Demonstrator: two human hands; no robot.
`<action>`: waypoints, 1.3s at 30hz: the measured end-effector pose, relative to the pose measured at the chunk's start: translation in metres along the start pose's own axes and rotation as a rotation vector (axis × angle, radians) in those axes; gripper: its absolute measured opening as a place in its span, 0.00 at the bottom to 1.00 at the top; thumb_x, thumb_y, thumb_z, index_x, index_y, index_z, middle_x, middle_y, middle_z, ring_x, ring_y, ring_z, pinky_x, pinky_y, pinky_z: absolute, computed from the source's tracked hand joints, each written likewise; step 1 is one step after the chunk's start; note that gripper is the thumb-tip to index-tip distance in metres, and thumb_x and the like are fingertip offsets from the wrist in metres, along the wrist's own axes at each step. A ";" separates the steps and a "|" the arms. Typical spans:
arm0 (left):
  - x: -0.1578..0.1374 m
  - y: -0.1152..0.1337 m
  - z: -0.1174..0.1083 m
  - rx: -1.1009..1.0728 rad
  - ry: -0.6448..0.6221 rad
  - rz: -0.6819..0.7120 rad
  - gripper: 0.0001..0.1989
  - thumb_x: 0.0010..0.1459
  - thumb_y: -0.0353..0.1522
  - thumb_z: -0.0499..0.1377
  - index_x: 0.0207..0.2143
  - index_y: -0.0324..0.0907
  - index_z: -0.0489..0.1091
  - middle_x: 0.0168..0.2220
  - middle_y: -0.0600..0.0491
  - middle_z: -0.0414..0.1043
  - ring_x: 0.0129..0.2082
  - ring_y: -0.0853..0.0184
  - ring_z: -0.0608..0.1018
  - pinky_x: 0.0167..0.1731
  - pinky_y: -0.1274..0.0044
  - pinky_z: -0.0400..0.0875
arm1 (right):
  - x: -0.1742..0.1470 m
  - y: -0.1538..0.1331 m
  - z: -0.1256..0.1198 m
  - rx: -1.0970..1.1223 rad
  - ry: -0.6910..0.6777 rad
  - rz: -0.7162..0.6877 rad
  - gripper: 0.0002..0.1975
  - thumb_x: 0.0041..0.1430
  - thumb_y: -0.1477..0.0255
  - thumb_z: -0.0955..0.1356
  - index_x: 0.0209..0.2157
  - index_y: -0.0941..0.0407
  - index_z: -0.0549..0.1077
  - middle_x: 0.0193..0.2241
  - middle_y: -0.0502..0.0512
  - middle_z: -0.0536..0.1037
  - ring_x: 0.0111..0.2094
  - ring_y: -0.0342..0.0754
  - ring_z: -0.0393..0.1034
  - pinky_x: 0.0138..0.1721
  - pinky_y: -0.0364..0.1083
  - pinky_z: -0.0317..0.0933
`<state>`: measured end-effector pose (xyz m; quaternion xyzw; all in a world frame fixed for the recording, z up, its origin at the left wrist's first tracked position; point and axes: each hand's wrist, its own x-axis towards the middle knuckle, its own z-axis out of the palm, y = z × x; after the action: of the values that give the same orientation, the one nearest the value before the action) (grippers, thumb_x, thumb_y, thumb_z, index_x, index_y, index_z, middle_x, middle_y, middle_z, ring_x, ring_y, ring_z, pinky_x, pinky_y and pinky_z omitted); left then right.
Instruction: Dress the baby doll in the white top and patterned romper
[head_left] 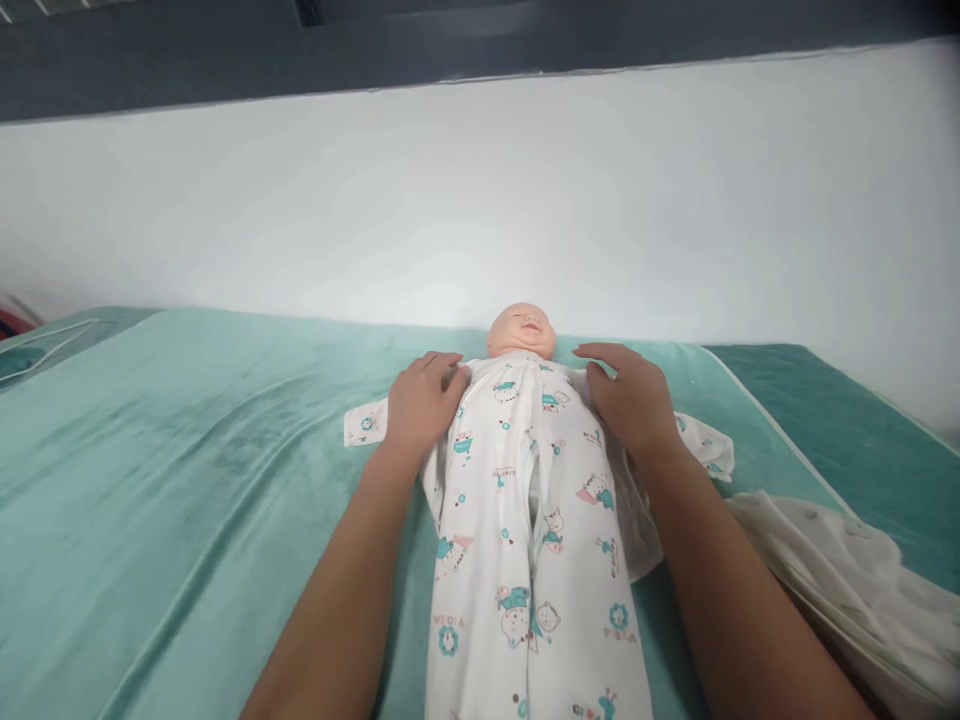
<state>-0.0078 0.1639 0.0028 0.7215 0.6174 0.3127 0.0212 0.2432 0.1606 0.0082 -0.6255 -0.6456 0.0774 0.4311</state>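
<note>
A baby doll [520,332] lies on its back with its bald head toward the wall. A white baby romper [504,500] printed with small animals is spread along the front of its body, the legs reaching toward me. My left hand [426,398] rests at the romper's shoulder on the left, thumb and fingers apart. At the opposite shoulder, my right hand [631,398] is curved, with a gap between thumb and forefinger. The sleeve cuffs [366,424] stick out beyond both hands. What lies under my palms is hidden.
A light green plush sheet [247,480] with creases covers the surface. Crumpled white cloth [847,560] lies at the right, beside my right forearm. A darker green strip [817,420] runs along the right. The white wall [480,200] stands close behind the doll's head.
</note>
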 end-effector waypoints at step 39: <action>0.011 -0.025 -0.013 0.207 -0.250 -0.372 0.20 0.63 0.40 0.44 0.30 0.46 0.74 0.37 0.46 0.80 0.38 0.55 0.80 0.27 0.72 0.60 | 0.037 -0.158 0.081 -0.600 -1.062 -0.485 0.13 0.58 0.69 0.66 0.43 0.56 0.76 0.41 0.61 0.80 0.43 0.58 0.75 0.38 0.52 0.67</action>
<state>-0.0353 0.1752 0.0072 0.6270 0.7608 0.1467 0.0804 0.0793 0.1964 0.0766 -0.4321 -0.8870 0.0928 -0.1341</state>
